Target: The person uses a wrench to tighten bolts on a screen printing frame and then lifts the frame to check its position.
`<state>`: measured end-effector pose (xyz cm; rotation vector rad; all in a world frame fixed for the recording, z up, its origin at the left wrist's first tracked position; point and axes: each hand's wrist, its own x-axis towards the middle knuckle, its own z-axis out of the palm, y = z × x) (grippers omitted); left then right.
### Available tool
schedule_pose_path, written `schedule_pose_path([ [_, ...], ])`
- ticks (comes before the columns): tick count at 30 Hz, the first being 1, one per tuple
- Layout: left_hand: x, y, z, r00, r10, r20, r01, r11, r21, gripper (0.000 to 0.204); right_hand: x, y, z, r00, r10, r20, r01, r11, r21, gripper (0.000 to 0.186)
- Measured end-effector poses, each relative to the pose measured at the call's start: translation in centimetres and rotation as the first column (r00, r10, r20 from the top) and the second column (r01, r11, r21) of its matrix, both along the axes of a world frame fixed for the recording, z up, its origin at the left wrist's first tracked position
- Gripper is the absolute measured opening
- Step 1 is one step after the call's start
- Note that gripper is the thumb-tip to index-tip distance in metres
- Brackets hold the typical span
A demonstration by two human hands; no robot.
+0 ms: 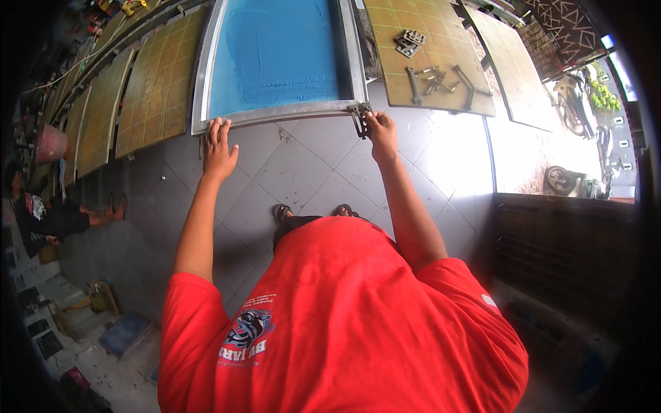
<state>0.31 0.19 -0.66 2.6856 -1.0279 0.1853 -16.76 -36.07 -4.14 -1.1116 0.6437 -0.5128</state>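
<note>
A screen printing frame with a silver metal border (275, 110) and blue mesh (275, 55) lies ahead of me. My left hand (218, 148) rests on the frame's near left corner, fingers outstretched over the edge and thumb apart. My right hand (382, 134) pinches a dark, slotted metal bracket (360, 117) at the frame's near right corner.
Yellowish gridded boards (155, 86) stand in rows either side. The right board (434, 51) holds metal plates (409, 43), a wrench (414, 87) and several small parts. Another person (41, 213) sits at the left on the tiled floor (296, 172). A dark panel (558, 248) is at right.
</note>
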Motion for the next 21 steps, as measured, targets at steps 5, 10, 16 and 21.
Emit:
schedule_pose_path([
  [5,-0.1,-0.3,0.7,1.0,0.016,-0.011,-0.016,0.999,0.044,0.066,1.1,1.4,-0.6,0.959,-0.256,-0.123,0.241,0.963,-0.122,0.013],
  [10,-0.1,-0.2,0.7,0.997,0.07,-0.03,-0.067,0.993,0.097,0.067,0.8,1.8,1.0,0.961,-0.245,-0.127,0.241,0.969,-0.048,0.015],
  [16,0.0,-0.4,0.2,0.998,0.059,-0.014,-0.058,0.996,0.066,0.066,-0.4,-1.1,1.8,0.969,-0.034,-0.246,-0.049,0.945,-0.322,0.03],
  [21,0.1,-0.1,-0.3,0.999,0.035,-0.006,-0.035,0.999,0.026,0.066,-0.4,1.5,6.1,0.929,-0.307,-0.208,-0.011,0.538,-0.843,0.048],
])
